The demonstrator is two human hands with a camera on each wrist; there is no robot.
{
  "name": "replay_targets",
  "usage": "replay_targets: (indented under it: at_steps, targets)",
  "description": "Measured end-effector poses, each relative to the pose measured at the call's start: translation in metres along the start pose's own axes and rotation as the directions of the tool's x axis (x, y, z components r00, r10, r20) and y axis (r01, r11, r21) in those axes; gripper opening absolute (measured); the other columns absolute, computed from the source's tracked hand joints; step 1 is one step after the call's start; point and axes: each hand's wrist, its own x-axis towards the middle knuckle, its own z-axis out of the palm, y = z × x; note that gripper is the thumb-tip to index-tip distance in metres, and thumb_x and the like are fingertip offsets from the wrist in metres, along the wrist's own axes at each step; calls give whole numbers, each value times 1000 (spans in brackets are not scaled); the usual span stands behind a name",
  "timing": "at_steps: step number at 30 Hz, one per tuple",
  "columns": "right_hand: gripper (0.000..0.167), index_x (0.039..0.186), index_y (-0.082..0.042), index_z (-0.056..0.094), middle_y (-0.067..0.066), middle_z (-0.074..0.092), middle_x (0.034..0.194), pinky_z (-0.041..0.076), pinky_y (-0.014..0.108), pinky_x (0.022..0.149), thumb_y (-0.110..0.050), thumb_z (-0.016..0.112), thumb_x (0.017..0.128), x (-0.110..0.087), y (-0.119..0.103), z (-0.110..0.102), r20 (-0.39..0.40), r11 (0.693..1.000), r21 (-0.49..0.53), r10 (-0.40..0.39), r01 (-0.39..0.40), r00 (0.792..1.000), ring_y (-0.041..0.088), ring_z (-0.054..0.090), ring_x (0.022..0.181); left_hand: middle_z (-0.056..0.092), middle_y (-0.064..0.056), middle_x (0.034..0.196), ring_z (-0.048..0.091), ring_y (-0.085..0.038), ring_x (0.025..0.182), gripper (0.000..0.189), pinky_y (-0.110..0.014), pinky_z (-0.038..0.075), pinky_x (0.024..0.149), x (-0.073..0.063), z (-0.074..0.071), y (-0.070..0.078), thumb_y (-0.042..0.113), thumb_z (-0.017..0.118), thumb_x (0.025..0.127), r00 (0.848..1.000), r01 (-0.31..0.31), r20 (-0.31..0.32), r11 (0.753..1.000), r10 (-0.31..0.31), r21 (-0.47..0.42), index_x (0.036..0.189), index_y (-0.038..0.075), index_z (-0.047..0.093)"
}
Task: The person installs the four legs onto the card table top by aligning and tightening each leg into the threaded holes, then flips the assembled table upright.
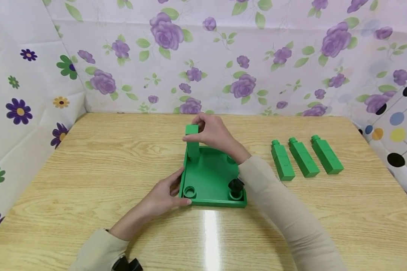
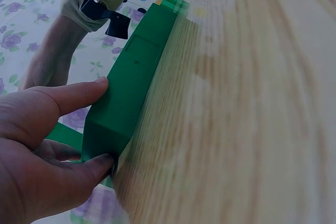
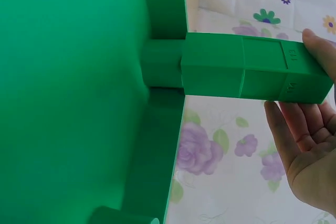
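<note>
A light wood-grain table (image 1: 122,158) runs back to its far edge, where a white cloth printed with purple roses (image 1: 207,52) rises. A square green plastic-looking tray with a low raised rim (image 1: 211,173) lies about midway between the table's left and right edges.

The left hand (image 1: 162,194) is partly closed around the tray's near left corner — thumb at the near rim, fingers against the left side — and grips it. The right hand (image 1: 215,131) reaches across to the tray's far left corner, thumb and fingers pinching the top of an upright green square-sided block (image 1: 193,149). That block's lower end meets a round green socket in this corner; how deeply it sits is hidden.

Three matching green blocks with round knobs (image 1: 303,157) lie on the table toward its right edge, side by side and apart, knobs pointing to the far edge. Round green sockets also show in the tray's near left corner (image 1: 190,192), near right corner and far right corner, the last partly behind the right wrist. Small markings — hard to read — show on the upright block.
</note>
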Motion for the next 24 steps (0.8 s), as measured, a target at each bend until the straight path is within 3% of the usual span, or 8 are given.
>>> replay_targets:
  at_steps: [8, 14, 18, 24]
  targets:
    - [41, 107, -6, 59, 7, 57, 90, 47, 32, 69, -29, 80, 81, -1, 1, 4, -2, 1000, 17, 10, -10, 1000, 19, 53, 79, 20, -16, 157, 26, -31, 140, 96, -40, 34, 108, 0, 0, 0, 4, 76, 83, 1000, -7, 0, 1000, 7, 2, 155, 5, 13]
    - [51, 126, -6, 58, 8, 58, 122, 48, 35, 92, -31, 76, 85, -3, 2, 0, 73, 999, 9, -44, 43, 996, 21, 56, 109, 21, -15, 157, 26, -30, 140, 96, -39, 35, 108, 0, 0, 0, 4, 76, 83, 1000, -6, 0, 1000, 6, 2, 155, 5, 13]
    - [55, 136, -7, 54, 7, 53, 135, 41, 37, 104, -26, 73, 88, 0, 9, -8, 194, 989, 131, -94, 69, 977, 20, 51, 122, 23, -16, 156, 27, -30, 140, 96, -40, 35, 108, 0, 0, 0, 5, 76, 83, 1000, -7, -5, 1000, 7, 5, 155, 6, 14]
    - [54, 140, -8, 52, 5, 51, 139, 38, 38, 107, -12, 71, 90, 3, 19, -17, 321, 935, 355, -126, 4, 939, 17, 49, 126, 23, -16, 156, 27, -31, 140, 96, -40, 35, 108, -1, 0, 0, 4, 77, 82, 1000, -5, -12, 1000, 5, 7, 155, 6, 14]
